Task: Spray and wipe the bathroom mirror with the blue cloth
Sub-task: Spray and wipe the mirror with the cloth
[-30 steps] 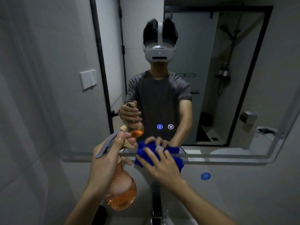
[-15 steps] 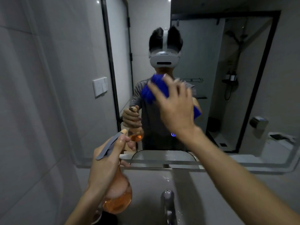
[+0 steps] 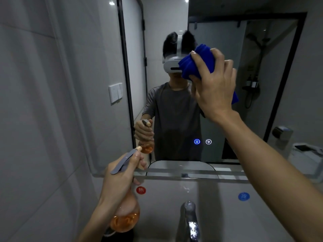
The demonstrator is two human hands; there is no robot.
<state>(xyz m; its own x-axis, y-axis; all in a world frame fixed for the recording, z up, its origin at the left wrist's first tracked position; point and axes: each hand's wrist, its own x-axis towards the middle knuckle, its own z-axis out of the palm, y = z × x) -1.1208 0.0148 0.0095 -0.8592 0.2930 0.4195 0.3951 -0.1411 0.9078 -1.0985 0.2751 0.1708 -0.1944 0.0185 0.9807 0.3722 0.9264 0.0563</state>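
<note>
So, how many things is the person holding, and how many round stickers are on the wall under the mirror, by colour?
Blue cloth: 1, in the right hand
Orange spray bottle: 1, in the left hand
Red sticker: 1
Blue sticker: 1
Total: 4

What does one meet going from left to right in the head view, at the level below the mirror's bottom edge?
Orange spray bottle gripped by the left hand → red round sticker → chrome faucet → blue round sticker → right forearm.
</note>
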